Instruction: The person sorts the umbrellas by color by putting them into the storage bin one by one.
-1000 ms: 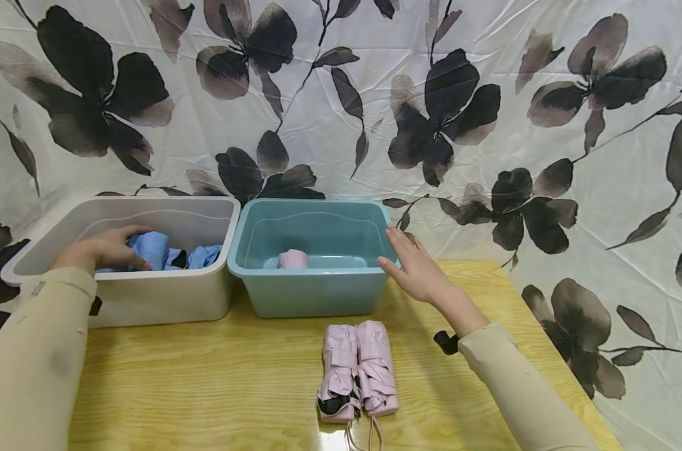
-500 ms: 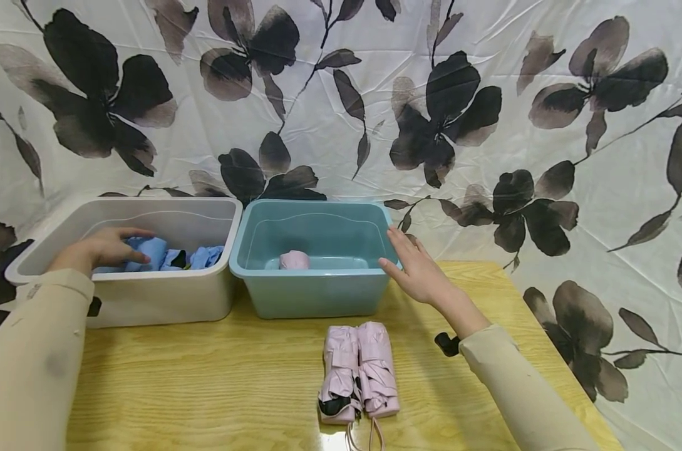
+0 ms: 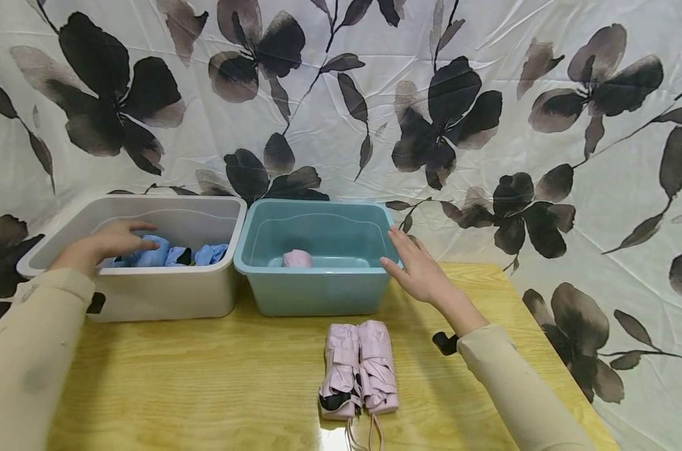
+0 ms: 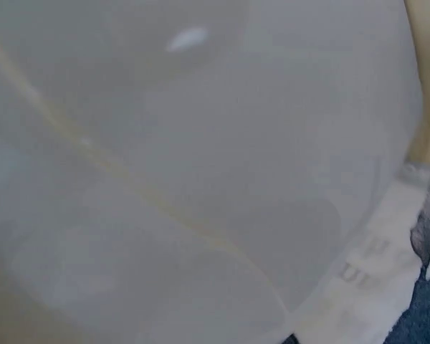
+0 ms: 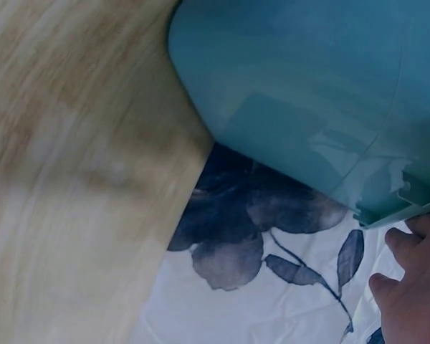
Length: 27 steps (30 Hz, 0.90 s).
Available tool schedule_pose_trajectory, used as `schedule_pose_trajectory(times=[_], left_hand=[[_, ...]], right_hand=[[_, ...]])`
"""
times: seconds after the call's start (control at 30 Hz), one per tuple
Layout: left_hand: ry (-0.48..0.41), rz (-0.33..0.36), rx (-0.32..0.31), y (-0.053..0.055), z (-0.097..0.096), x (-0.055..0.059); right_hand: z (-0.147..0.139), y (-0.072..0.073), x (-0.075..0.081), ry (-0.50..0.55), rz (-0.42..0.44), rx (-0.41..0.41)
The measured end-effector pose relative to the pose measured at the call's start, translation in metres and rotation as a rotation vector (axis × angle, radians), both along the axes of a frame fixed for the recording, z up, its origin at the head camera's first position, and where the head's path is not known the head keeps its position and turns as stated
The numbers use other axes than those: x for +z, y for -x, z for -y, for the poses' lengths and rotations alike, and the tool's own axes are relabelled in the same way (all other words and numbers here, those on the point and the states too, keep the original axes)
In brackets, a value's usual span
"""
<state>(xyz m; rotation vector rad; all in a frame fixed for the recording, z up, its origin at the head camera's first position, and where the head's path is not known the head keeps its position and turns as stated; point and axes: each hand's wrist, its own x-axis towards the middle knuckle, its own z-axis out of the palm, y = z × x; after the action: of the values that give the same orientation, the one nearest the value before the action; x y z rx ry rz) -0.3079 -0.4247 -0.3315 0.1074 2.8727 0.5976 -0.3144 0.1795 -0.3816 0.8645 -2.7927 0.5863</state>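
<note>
While the person's left hand (image 3: 106,242) reaches down into the white bin (image 3: 166,291), I see its fingers spread, thumb held well apart, just by a blue bundle (image 3: 156,252). It looks to have hold of nothing, though from here I can't tell whether it touches the bundle. More blue cloth (image 3: 210,254) lies in the same bin, to the right. Close beside stands a teal bin (image 3: 318,294), with a pink bundle (image 3: 297,259) inside near its front wall. The right hand (image 3: 419,266) is open and gripping nothing, fingers straight, fingertips at the teal bin's right rim. In front, a pink umbrella (image 3: 341,369) with a black patch lies folded on the wooden table (image 3: 205,376), right alongside a second pink umbrella (image 3: 379,369), cords towards the person. Flowered cloth (image 3: 341,37) hangs behind.
</note>
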Motion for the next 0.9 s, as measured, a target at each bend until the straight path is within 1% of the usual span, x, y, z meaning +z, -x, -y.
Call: schedule_pose_trajectory(times=[0.07, 0.1, 0.2, 0.27, 0.33, 0.43, 0.5, 0.57, 0.67, 0.73, 0.8, 0.9], left_hand=[[-0.004, -0.043, 0.014, -0.003, -0.004, 0.004], [-0.023, -0.063, 0.021, -0.005, -0.007, 0.006], [-0.11, -0.125, 0.049, -0.012, -0.017, 0.01], [-0.176, -0.178, 0.066, -0.019, -0.026, 0.013], [-0.221, -0.246, 0.079, -0.027, -0.038, 0.016], [-0.244, -0.368, 0.096, -0.042, -0.058, 0.016], [-0.263, -0.452, 0.111, -0.053, -0.075, 0.015], [-0.29, -0.543, 0.117, -0.064, -0.091, 0.014], [-0.34, -0.688, 0.1, -0.079, -0.117, 0.01], [-0.368, -0.787, 0.065, -0.087, -0.134, 0.005], [-0.374, -0.874, 0.027, -0.092, -0.15, -0.001], [-0.358, -0.962, -0.021, -0.096, -0.171, -0.013]], right_hand=[[0.001, 0.001, -0.001, 0.007, -0.015, -0.012], [0.001, 0.001, -0.001, 0.013, -0.025, -0.02], [0.003, 0.0, -0.002, 0.055, -0.051, -0.045], [0.004, -0.004, -0.003, 0.107, -0.056, -0.057], [0.006, -0.009, -0.005, 0.185, -0.054, -0.062], [0.008, -0.018, -0.01, 0.311, -0.063, -0.074], [0.009, -0.024, -0.015, 0.387, -0.083, -0.082], [0.009, -0.032, -0.02, 0.439, -0.107, -0.097], [0.008, -0.045, -0.028, 0.482, -0.114, -0.126], [0.006, -0.055, -0.033, 0.492, -0.091, -0.149], [0.005, -0.065, -0.04, 0.492, -0.049, -0.168], [0.002, -0.079, -0.05, 0.473, 0.025, -0.176]])
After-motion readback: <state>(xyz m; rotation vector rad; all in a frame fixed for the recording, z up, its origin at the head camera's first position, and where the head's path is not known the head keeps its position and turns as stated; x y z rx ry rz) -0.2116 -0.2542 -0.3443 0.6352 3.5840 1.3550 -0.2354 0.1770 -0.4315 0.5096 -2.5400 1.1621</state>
